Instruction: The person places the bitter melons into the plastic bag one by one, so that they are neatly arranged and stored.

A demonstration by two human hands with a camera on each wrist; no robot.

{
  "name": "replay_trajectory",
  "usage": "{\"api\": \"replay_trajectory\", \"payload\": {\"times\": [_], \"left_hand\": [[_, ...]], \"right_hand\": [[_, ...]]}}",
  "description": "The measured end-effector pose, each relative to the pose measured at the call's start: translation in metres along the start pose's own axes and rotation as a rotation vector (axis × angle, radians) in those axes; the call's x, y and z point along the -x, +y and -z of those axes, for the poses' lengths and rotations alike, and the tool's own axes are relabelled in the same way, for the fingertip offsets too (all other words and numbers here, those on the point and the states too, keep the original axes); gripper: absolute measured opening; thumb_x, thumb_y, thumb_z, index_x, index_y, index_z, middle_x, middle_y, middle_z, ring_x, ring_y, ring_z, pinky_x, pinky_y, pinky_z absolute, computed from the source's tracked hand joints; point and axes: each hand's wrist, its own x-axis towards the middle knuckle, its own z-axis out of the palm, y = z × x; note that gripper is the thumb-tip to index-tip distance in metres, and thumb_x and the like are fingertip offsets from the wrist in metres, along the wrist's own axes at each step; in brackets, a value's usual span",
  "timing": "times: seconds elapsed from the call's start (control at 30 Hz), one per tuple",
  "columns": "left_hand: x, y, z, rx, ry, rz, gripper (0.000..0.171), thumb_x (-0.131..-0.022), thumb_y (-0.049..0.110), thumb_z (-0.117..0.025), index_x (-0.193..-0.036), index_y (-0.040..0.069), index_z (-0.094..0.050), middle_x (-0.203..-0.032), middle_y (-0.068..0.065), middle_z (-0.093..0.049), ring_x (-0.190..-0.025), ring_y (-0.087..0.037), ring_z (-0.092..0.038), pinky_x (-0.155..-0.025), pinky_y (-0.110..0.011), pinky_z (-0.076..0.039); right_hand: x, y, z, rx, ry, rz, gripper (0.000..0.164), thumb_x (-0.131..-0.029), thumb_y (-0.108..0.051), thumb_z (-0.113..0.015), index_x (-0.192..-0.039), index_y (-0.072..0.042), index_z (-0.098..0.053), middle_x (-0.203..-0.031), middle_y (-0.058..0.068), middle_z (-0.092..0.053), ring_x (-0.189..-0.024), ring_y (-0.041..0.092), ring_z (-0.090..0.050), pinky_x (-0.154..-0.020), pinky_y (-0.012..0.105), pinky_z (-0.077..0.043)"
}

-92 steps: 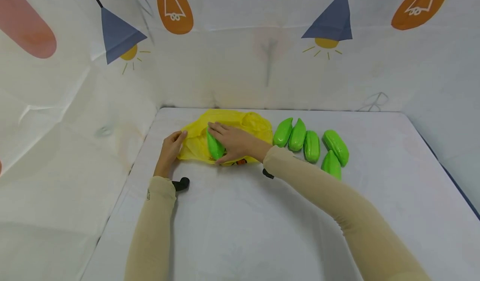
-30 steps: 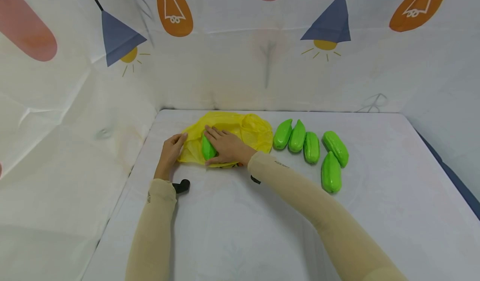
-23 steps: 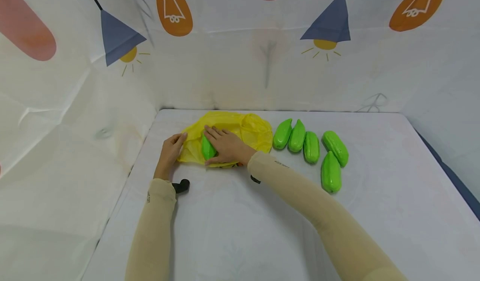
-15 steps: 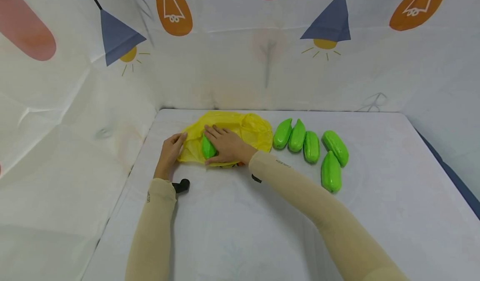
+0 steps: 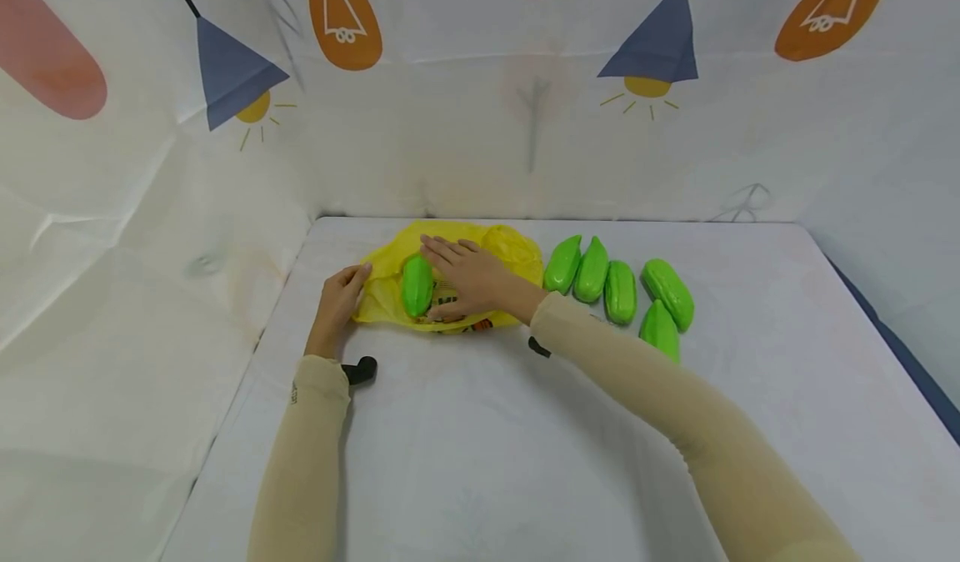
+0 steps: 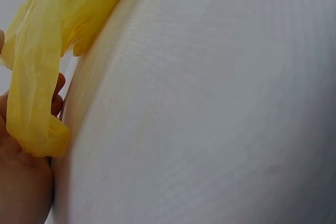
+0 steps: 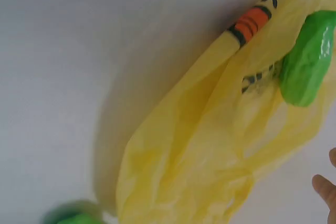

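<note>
A yellow plastic bag [image 5: 386, 299] lies spread near the back of the table. My left hand [image 5: 335, 308] pinches its left edge; in the left wrist view a loop of the bag [image 6: 34, 103] drapes over the palm. A glossy green ribbed vegetable [image 5: 417, 287], gourd-like and tapered, rests on the yellow film. Just right of it is my right hand [image 5: 480, 280], fingers spread and apart from it, over the bag. The right wrist view shows the green piece [image 7: 307, 59] against the bag, with some fingertips [image 7: 324, 187] at the right edge.
Several similar green vegetables [image 5: 592, 270] lie right of the bag, the nearest close to its edge. The right forearm partly covers the front one [image 5: 661, 330]. A white-covered table [image 5: 465, 445] meets a patterned cloth backdrop [image 5: 465, 128] behind and at the sides.
My right hand pressed on the green vegetable and shifted it slightly left. It has since let go and drawn back to the right, uncovering the piece. The left hand keeps its pinch.
</note>
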Motion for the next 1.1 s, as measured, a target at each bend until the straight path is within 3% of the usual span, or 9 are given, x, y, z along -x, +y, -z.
{"api": "replay_trajectory", "payload": {"times": [0.3,0.53,0.83,1.1], "left_hand": [[0.001,0.0,0.0,0.009,0.002,0.003,0.077,-0.093,0.066,-0.048,-0.14,0.005,-0.053,-0.146,-0.015,-0.048,-0.133,-0.031,-0.042,-0.116,-0.048,-0.031],[0.0,-0.002,0.0,0.009,0.0,0.01,0.079,-0.091,0.068,-0.048,-0.14,0.006,-0.053,-0.146,-0.014,-0.047,-0.135,-0.03,-0.041,-0.116,-0.047,-0.031],[-0.001,-0.001,0.001,0.009,0.002,0.01,0.079,-0.092,0.068,-0.048,-0.14,0.006,-0.053,-0.146,-0.014,-0.048,-0.133,-0.03,-0.042,-0.116,-0.047,-0.031],[-0.001,-0.002,0.0,0.007,-0.002,0.018,0.079,-0.092,0.068,-0.046,-0.141,0.006,-0.051,-0.148,-0.014,-0.047,-0.134,-0.03,-0.041,-0.116,-0.047,-0.031]], "right_hand": [[0.038,0.034,0.009,0.027,0.026,-0.083,0.108,-0.086,-0.077,-0.047,-0.158,-0.009,-0.006,-0.166,0.005,0.001,-0.152,0.023,-0.009,-0.123,0.045,-0.015],[0.074,0.069,0.0,0.024,0.071,-0.148,0.111,-0.083,-0.079,-0.05,-0.158,-0.007,-0.009,-0.166,0.008,-0.005,-0.151,0.028,-0.016,-0.122,0.049,-0.019],[0.125,0.103,-0.013,0.005,0.04,-0.249,0.112,-0.082,-0.076,-0.057,-0.157,-0.004,-0.015,-0.165,0.012,-0.011,-0.149,0.033,-0.021,-0.12,0.053,-0.022],[0.155,0.12,-0.02,-0.053,0.024,-0.309,0.112,-0.081,-0.073,-0.061,-0.156,-0.002,-0.017,-0.164,0.015,-0.015,-0.148,0.034,-0.022,-0.119,0.053,-0.022]]}}
